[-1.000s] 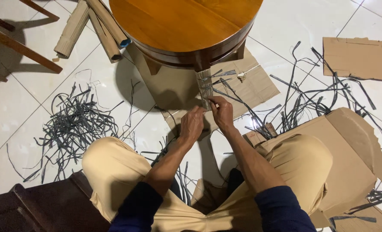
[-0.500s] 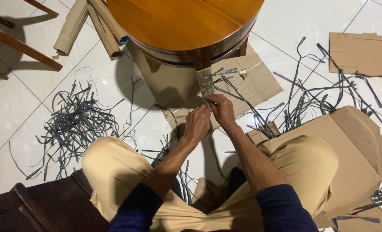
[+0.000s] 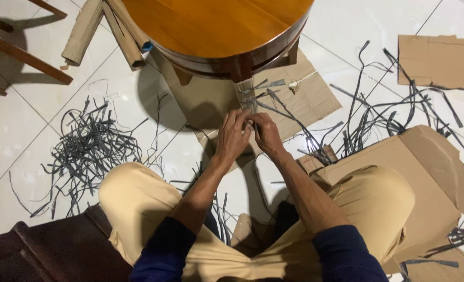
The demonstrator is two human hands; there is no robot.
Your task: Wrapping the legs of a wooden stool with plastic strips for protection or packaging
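Cardboard wraps the near table leg (image 3: pixel 246 96), a pale brown sleeve bound by several grey strips (image 3: pixel 266 96) whose loose ends fan out toward 2 o'clock. It stands just below the rim of the round wooden table (image 3: pixel 216 26), slightly above the middle of the view, on a flat cardboard sheet (image 3: pixel 315 99) lying on the white tiled floor (image 3: pixel 12 136). The left hand (image 3: pixel 233 137) and the right hand (image 3: pixel 266 133) meet at the lower end of the wrapped leg, touching each other. The left fingers (image 3: pixel 241 117) are stretched up against the sleeve, lying close together; the right fingers (image 3: pixel 255 122) are curled in and pinched at the same spot, though exactly what they grip is hidden between the two hands. A tangle of grey strips (image 3: pixel 88 149) lies at 9 o'clock, more loose strands (image 3: pixel 389 117) spread at 3 o'clock, and rolled cardboard tubes (image 3: pixel 112 28) rest at 11 o'clock. Compared with half a second ago, the left hand has climbed higher along the sleeve, its fingers now extended rather than bunched, while the right hand has stayed nearly where it was.
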